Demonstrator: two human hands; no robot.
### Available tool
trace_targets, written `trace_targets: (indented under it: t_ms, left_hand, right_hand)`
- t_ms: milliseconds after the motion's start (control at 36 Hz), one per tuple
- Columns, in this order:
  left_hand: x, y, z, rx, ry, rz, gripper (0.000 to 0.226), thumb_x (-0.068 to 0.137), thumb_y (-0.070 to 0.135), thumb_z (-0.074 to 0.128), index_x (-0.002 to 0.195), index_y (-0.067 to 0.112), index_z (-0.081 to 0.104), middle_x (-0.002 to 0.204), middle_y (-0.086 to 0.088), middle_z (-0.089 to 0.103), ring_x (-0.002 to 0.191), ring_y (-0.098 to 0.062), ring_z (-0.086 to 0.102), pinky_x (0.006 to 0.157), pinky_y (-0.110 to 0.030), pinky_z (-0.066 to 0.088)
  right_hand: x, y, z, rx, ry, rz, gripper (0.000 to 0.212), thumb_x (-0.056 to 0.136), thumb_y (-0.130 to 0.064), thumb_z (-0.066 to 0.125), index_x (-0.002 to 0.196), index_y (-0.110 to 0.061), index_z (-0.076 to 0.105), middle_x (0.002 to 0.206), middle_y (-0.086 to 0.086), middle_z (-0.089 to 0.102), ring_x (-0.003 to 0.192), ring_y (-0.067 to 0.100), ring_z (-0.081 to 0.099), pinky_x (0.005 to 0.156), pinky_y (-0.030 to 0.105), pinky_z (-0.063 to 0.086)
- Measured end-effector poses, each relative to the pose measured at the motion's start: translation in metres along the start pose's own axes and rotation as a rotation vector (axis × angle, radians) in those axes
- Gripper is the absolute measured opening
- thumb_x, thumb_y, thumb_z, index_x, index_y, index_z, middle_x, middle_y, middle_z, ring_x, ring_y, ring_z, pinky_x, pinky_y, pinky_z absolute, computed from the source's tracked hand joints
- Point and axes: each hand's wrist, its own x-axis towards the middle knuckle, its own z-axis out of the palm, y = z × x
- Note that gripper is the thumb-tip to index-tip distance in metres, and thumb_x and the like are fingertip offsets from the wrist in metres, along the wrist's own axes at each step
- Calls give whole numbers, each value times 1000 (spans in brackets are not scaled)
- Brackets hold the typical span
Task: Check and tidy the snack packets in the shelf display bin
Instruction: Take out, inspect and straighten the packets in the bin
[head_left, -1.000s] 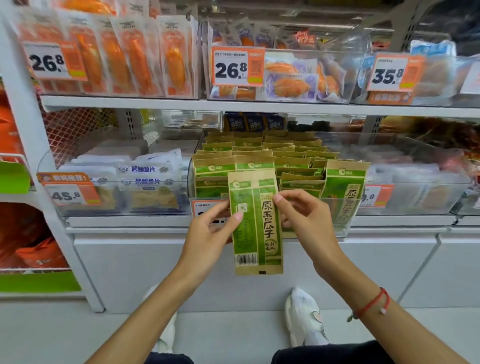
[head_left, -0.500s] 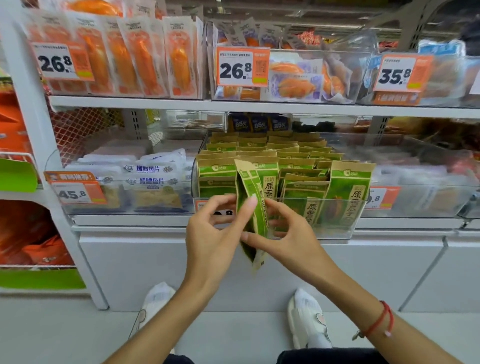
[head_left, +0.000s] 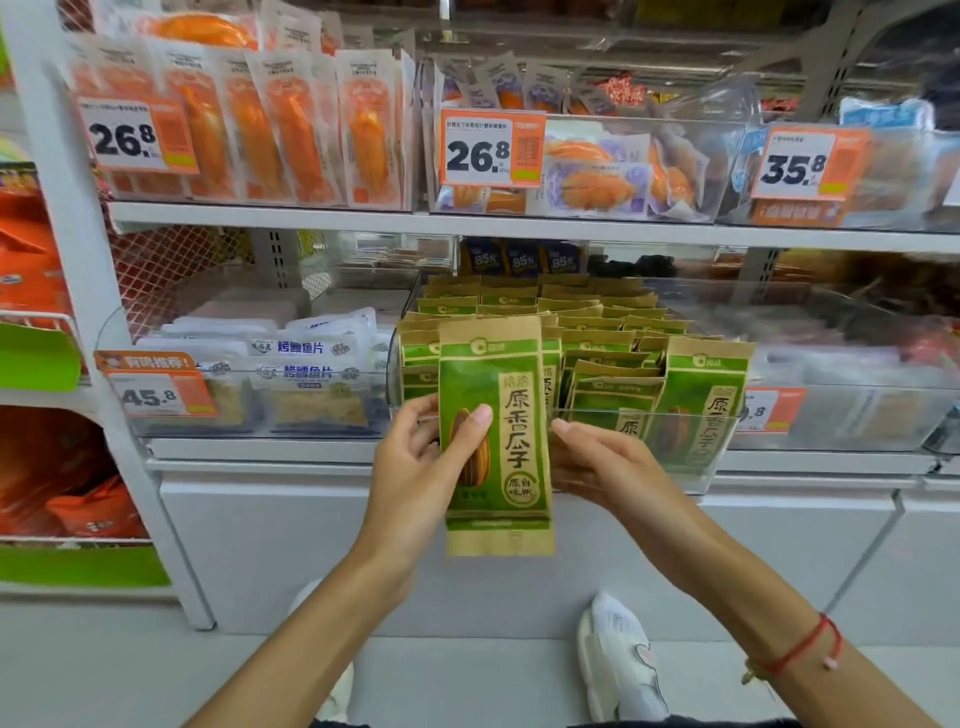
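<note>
- The left hand (head_left: 415, 467) gripped the left edge of a green-and-brown snack packet (head_left: 496, 436), thumb on its printed front and fingers behind it.
- The right hand (head_left: 602, 462) held the packet's right edge, its fingers curled behind the packet.
- The packet stood upright between both hands, in front of the front wall of the clear display bin (head_left: 722, 447), front face toward the camera.
- Half a second before, the packet was edge-on to the camera; a second before, its back with the barcode showed.
- The bin held rows of matching packets (head_left: 597, 332) standing upright; one at the front right corner (head_left: 701, 400) leaned on the front wall.
- The neighbouring bin (head_left: 156, 415) at the left held white fish-slice packets (head_left: 306, 358) behind a 45.8 price tag (head_left: 153, 392).
- The upper shelf (head_left: 363, 221) carried orange packets (head_left: 291, 124).
</note>
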Motion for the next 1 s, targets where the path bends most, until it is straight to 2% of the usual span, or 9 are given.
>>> trace_targets:
  t_ms: [111, 250, 389, 472, 611, 694, 806, 917, 1000]
  left_hand:
    - [-1, -3, 1, 262, 72, 225, 41, 65, 43, 76, 101, 32, 60, 97, 16, 71, 92, 0, 67, 74, -18, 55]
    - [-6, -8, 9, 495, 60, 360, 36, 66, 61, 69, 96, 46, 57, 98, 32, 65, 89, 4, 65, 69, -25, 58]
    - [17, 6, 14, 660, 84, 533, 44, 79, 70, 58, 113, 42, 57, 97, 27, 65, 89, 7, 63, 70, -10, 50]
    - [39, 21, 16, 805, 94, 617, 51, 83, 65, 50, 118, 29, 60, 110, 17, 62, 97, -1, 59, 73, -15, 45]
    - [64, 31, 7, 1106, 106, 602, 33, 94, 43, 58, 123, 29, 58, 122, 13, 58, 106, -5, 50, 65, -16, 30]
    - [64, 17, -8, 1180, 93, 619, 21, 95, 34, 60, 115, 28, 64, 112, 13, 62, 98, -8, 57, 67, -20, 36]
    - [65, -4, -28, 1181, 131, 675, 14, 86, 18, 72, 98, 25, 71, 93, 11, 69, 81, -11, 65, 57, -20, 43]
    - [68, -9, -36, 1161, 147, 692, 16, 86, 16, 73, 99, 25, 72, 93, 12, 70, 80, -10, 66, 57, -19, 43]
    - [69, -8, -36, 1158, 158, 695, 15, 86, 16, 73, 99, 25, 72, 94, 11, 70, 80, -9, 66, 57, -15, 40]
  right_hand:
    - [2, 0, 4, -40, 100, -52, 39, 102, -39, 35, 98, -26, 71, 94, -6, 75, 94, 10, 69, 84, 21, 52]
    - [-3, -5, 4, -10, 143, -301, 18, 98, -23, 46, 108, -27, 62, 98, -18, 72, 93, -2, 66, 71, 15, 52]
    - [8, -23, -13, -90, 259, -475, 14, 98, -15, 48, 101, -17, 61, 95, -1, 69, 89, 5, 67, 69, 18, 54]
    - [23, -42, -21, -137, 369, -539, 14, 99, -14, 49, 96, -21, 60, 94, -2, 68, 86, 2, 66, 68, 15, 52]
    - [51, -63, -23, -138, 532, -606, 13, 101, -17, 50, 101, -24, 61, 96, -4, 68, 89, 6, 64, 77, 20, 52]
    - [59, -66, -18, -179, 563, -659, 14, 100, -15, 50, 107, -20, 61, 97, -8, 67, 89, 0, 62, 78, 14, 48]
    - [61, -62, -13, -272, 580, -719, 11, 99, -14, 52, 102, -18, 61, 92, -12, 66, 85, -3, 61, 76, 11, 46]
    - [64, -34, -9, -598, 505, -616, 8, 96, -21, 56, 100, -20, 63, 91, -11, 67, 86, 3, 64, 74, 29, 57]
    - [66, -11, -10, -816, 445, -568, 11, 94, -25, 58, 99, -19, 65, 89, -7, 67, 84, 12, 63, 78, 43, 56]
